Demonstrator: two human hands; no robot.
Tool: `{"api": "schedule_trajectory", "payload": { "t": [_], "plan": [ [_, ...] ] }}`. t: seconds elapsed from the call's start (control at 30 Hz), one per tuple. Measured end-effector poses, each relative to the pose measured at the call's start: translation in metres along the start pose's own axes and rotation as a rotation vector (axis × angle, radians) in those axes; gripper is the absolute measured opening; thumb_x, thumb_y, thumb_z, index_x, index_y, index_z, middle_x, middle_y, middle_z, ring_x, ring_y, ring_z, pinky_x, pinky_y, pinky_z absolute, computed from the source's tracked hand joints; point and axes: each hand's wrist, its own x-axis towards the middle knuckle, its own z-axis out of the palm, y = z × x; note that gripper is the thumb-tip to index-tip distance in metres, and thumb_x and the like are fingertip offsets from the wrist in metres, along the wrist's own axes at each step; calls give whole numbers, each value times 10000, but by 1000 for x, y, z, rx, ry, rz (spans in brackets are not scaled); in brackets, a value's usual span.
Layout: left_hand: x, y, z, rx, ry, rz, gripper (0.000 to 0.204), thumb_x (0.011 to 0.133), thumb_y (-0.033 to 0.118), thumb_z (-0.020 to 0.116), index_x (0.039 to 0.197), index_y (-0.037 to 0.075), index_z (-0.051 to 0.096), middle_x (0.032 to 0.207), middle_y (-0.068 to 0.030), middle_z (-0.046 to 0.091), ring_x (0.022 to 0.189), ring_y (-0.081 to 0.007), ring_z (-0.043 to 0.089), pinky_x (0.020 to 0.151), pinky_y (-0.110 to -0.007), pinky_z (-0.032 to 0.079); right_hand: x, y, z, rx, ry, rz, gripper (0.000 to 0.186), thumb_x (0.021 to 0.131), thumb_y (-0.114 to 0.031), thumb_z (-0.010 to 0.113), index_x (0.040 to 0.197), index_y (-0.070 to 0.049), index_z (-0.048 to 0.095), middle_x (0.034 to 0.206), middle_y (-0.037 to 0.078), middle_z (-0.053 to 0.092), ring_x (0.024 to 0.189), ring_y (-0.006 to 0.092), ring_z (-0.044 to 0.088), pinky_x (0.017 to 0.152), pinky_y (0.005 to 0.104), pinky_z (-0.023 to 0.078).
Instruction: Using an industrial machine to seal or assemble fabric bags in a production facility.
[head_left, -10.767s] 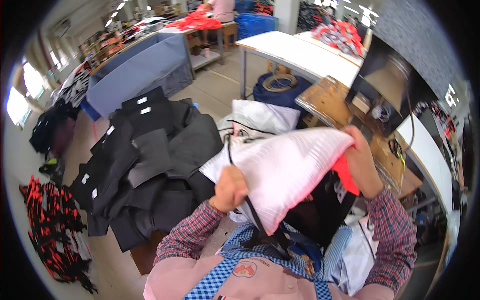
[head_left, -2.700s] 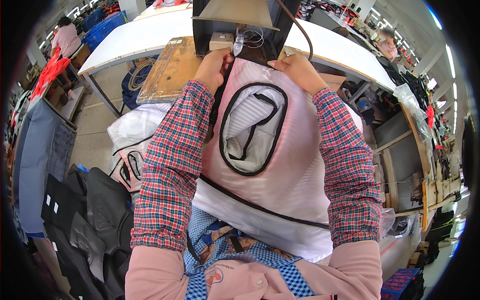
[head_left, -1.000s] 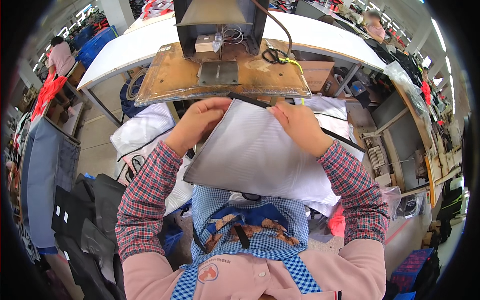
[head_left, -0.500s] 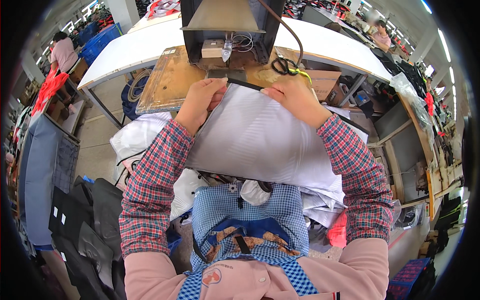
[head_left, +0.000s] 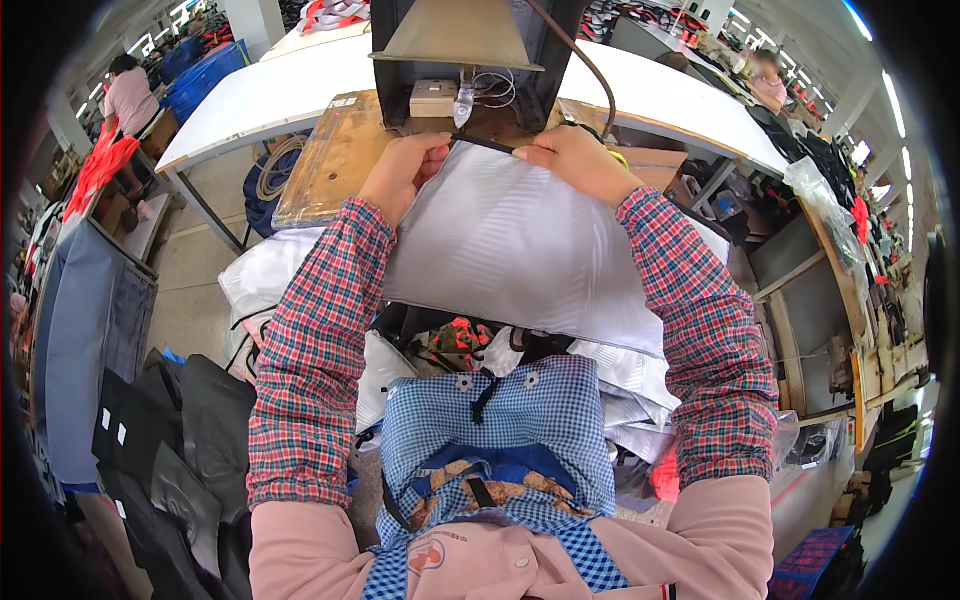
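A white striped fabric panel [head_left: 520,250] with a dark edging hangs between my hands and slopes down toward my lap. My left hand [head_left: 408,172] pinches the upper left corner. Along the same black edging strip [head_left: 485,145], my right hand [head_left: 575,160] grips between thumb and fingers. Just beyond the edging stands a dark machine housing [head_left: 555,75] with a tapered metal hood [head_left: 458,35]. A metal tip [head_left: 463,104] points down inside it, close above the strip; whether they touch I cannot tell.
The machine stands on a wooden board [head_left: 335,160] in front of white tables [head_left: 270,105]. More white fabric pieces [head_left: 265,270] lie below my arms. Black sheets [head_left: 160,450] are heaped at lower left. A brown hose [head_left: 590,70] curves down beside the housing. Other people sit farther back.
Both hands have moved forward, bringing the fabric's black edge up to the metal tip. The panel's lower edge has risen off my lap, uncovering more of the apron and cloth beneath.
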Motion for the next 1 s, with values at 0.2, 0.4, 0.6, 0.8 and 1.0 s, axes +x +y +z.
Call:
{"api": "schedule_trajectory", "payload": {
  "t": [0.2, 0.4, 0.6, 0.8, 1.0],
  "plan": [
    [13, 3, -1, 4, -3, -3, 80, 855, 161, 665, 821, 96, 633, 744, 33, 598, 662, -64, 507, 622, -207, 406, 3, -2, -2, 104, -21, 109, 441, 912, -367, 616, 806, 60, 608, 645, 160, 541, 606, 232, 517, 628, 358, 434],
    [16, 5, 1, 11, 12, 59, 74, 852, 152, 659, 840, 81, 644, 745, 26, 600, 663, -69, 512, 620, -211, 406, 7, 0, -3, 96, 1, 85, 437, 913, -347, 627, 776, 66, 595, 596, 134, 505, 558, 187, 455, 583, 341, 414],
    [16, 6, 3, 49, -10, 94, 77, 858, 147, 651, 845, 72, 643, 757, 9, 601, 658, -88, 522, 608, -204, 417, 8, 2, -3, 36, 13, 90, 444, 899, -381, 616, 771, 42, 643, 698, 214, 617, 647, 333, 602, 656, 410, 469],
    [17, 22, -2, -95, 96, 161, 156, 894, 193, 623, 884, 38, 630, 780, -15, 589, 645, -109, 582, 601, -234, 470, 9, 5, -6, 39, 5, 170, 422, 897, -387, 615, 815, 24, 659, 728, 214, 624, 685, 353, 611, 673, 412, 470],
    [-25, 21, -44, -22, 155, 504, 183, 923, 229, 605, 923, 46, 624, 774, 1, 575, 641, -109, 597, 586, -237, 488, -44, 6, -25, -51, 5, 125, 377, 910, -348, 597, 880, 22, 666, 739, 209, 630, 696, 333, 624, 678, 406, 472]
  ]
}}
